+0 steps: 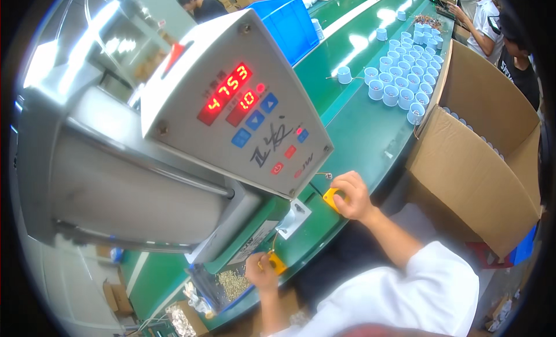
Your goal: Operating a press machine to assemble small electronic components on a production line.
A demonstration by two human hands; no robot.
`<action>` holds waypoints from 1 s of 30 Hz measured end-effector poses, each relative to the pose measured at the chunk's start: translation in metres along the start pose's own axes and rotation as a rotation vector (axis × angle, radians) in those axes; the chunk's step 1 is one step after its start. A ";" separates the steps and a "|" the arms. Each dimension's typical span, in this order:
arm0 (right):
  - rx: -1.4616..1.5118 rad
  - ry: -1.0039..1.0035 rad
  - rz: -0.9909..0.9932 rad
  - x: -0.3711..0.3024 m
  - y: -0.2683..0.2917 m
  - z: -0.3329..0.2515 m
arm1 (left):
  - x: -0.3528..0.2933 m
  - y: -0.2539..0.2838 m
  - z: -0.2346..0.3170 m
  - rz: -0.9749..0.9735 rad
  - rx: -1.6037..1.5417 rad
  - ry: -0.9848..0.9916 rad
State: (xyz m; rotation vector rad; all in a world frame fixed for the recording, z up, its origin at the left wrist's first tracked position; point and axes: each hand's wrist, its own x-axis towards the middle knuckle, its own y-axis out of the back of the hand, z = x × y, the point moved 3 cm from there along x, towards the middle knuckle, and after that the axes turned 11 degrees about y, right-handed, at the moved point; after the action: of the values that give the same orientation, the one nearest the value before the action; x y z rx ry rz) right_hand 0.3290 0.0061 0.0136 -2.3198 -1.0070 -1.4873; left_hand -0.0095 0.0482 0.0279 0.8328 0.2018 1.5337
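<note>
My right hand [354, 195] is closed around a yellow piece [331, 199] at the front edge of the green bench. A dark rod lies against its far side, and a small round metal part [328, 176] with a thin wire sits just beyond. My left hand [260, 271] is closed on a second yellow piece [278, 264], lower and to the left. A thin wire rises from that piece toward a white bracket with holes [296, 220] under the machine. What kind of things the yellow pieces are, I cannot make out.
A grey machine [237, 99] with red lit digits and buttons fills the left. Below it, a tray holds small brass-coloured parts [233, 285]. Many light blue cups [399, 82] stand on the green bench [359, 134]. An open cardboard box [475, 180] is at right; people work beyond.
</note>
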 end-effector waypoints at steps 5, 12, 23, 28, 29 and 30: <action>-0.016 -0.079 -0.009 -0.006 -0.004 0.002 | 0.012 -0.020 0.017 0.044 0.086 -0.136; 0.029 -0.089 -0.050 -0.018 0.000 0.009 | 0.009 -0.026 0.018 -0.028 0.196 -0.123; 0.023 -0.121 -0.079 -0.014 -0.011 0.012 | 0.037 0.004 0.027 -0.088 0.081 0.170; 0.061 -0.116 -0.035 -0.021 -0.014 0.017 | 0.066 0.003 0.054 0.005 -0.206 0.027; 0.066 -0.119 -0.022 -0.019 -0.013 0.016 | 0.068 0.006 0.055 0.010 -0.201 0.025; 0.071 -0.117 -0.017 -0.019 -0.013 0.014 | 0.072 0.009 0.055 -0.004 -0.172 0.005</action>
State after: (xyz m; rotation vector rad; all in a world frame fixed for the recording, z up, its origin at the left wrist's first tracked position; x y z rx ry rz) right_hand 0.3261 0.0152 -0.0116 -2.3770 -1.0931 -1.3130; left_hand 0.0223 0.0943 0.1004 0.6921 0.0738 1.5264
